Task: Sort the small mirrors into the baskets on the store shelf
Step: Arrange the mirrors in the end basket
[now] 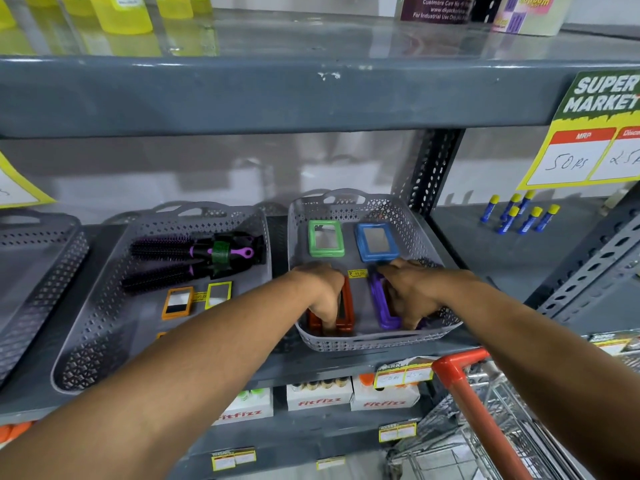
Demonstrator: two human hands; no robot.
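A grey perforated basket (374, 342) on the right of the shelf holds small framed mirrors. A green mirror (326, 238) and a blue mirror (376, 241) lie flat at its back. At its front, my left hand (323, 294) grips a stack of red-brown mirrors (347, 306), and my right hand (407, 292) grips a stack of purple mirrors (381, 303). The middle basket (86, 341) holds an orange mirror (177, 302) and a yellow mirror (218, 294) in front of black hairbrushes (194, 258).
A third grey basket (34, 289) stands at the far left. Blue glue sticks (523, 214) stand on the shelf to the right. An orange-handled shopping trolley (474, 403) is at the lower right. Boxes sit on the shelf below, yellow bottles above.
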